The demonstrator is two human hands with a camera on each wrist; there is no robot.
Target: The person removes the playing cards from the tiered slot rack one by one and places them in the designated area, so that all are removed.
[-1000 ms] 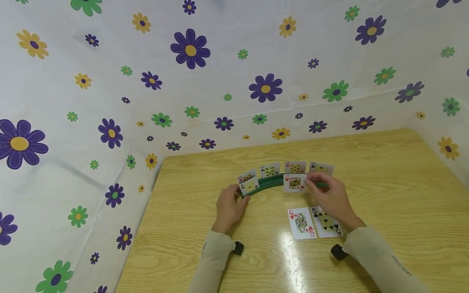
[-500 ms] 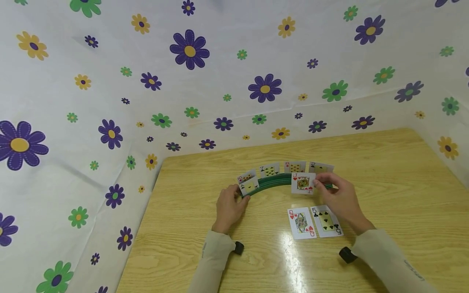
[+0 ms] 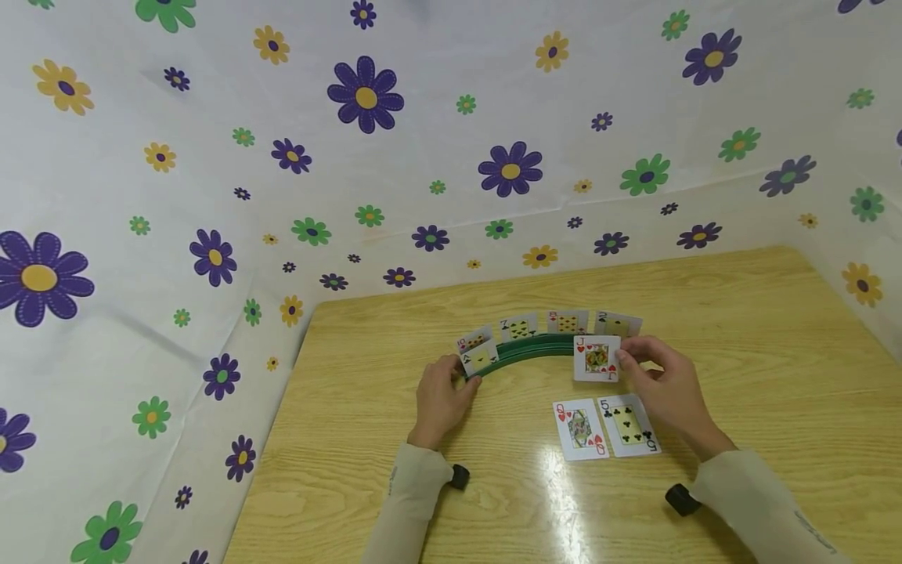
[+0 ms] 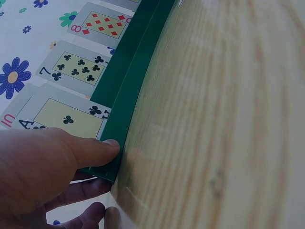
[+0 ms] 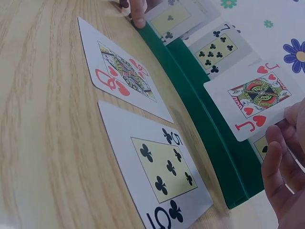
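My left hand point(image 3: 440, 399) grips the left end of a curved green card holder point(image 3: 532, 347), its thumb point(image 4: 102, 151) pressed on the front. Beside that thumb an ace of clubs point(image 4: 71, 117) stands in the front row. In my right hand point(image 3: 672, 392) a jack of hearts point(image 3: 596, 359) is pinched by its right edge, face towards me. The jack is in front of the holder's right part; whether it touches the slot I cannot tell. Behind stand a red ten point(image 3: 474, 339), a seven of clubs point(image 4: 74, 67), an eight of diamonds point(image 4: 101, 25) and a black two point(image 3: 618, 323).
A queen of hearts point(image 3: 580, 429) and a five of clubs point(image 3: 629, 425) lie face up side by side on the wooden table point(image 3: 352, 407), nearer me than the holder. A flower-printed sheet point(image 3: 437, 141) hangs behind the table and at both sides.
My right hand has moved right along the holder with the jack of hearts, ending slightly nearer me. My left hand and the other cards have stayed put.
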